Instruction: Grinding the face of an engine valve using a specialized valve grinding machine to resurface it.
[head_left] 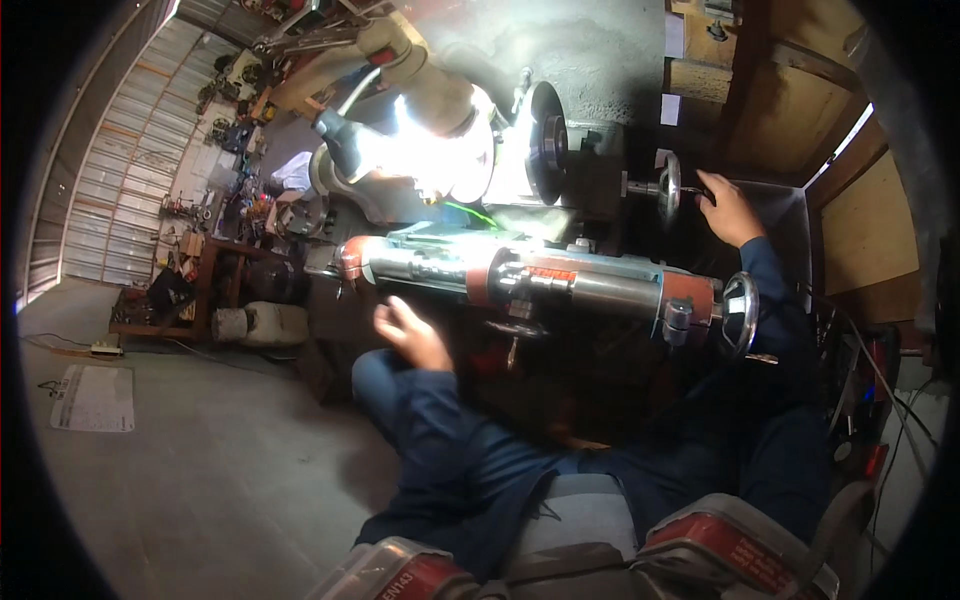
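A machine with a long horizontal slide (pixel 610 294), steel shafts and orange-red brackets lies across in front of me. My left hand (pixel 415 338) hovers just in front of its left part, fingers loosely apart, with nothing visible in it. Farther back on the right, my right hand (pixel 730 212) is at a chrome handwheel (pixel 670 190), its fingers and thumb around the wheel's small crank handle; the palm side is hidden. Behind the slide stands a dark round wheel or disc (pixel 546 143), beside a strongly lit housing (pixel 440 150). Glare hides detail there.
Another handwheel (pixel 740 315) sticks out at the slide's right end, and a smaller one (pixel 517 329) under its middle. A lamp arm (pixel 345 143) reaches in from the upper left. Cluttered tools and parts line the left wall. A paper sheet (pixel 95 398) lies on the floor.
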